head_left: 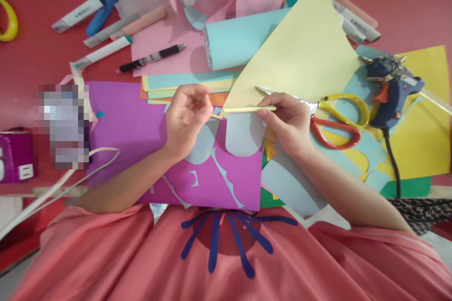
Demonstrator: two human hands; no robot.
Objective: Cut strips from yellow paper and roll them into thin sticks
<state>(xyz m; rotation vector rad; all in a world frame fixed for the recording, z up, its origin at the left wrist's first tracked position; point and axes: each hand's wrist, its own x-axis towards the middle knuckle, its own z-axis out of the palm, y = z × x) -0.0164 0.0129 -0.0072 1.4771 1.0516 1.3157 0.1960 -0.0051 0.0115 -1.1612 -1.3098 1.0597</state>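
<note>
My right hand (286,120) pinches a thin pale yellow paper roll (243,109) that points left. My left hand (189,120) has its fingers curled, with the tip of another thin yellow piece (216,116) showing at its thumb. Below the rolls, light blue rounded paper shapes (244,138) lie on a purple sheet (123,122). Behind my right hand are scissors (339,122) with one yellow and one red handle, their blades partly hidden by the hand. A large pale yellow sheet (300,42) lies just beyond the hands.
A glue gun (393,94) rests at the right on yellow and blue paper. Beyond the hands lie a blue-wrapped bottle (243,37), a black pen (151,58) and several markers (79,13). A white cable (60,181) crosses the left side.
</note>
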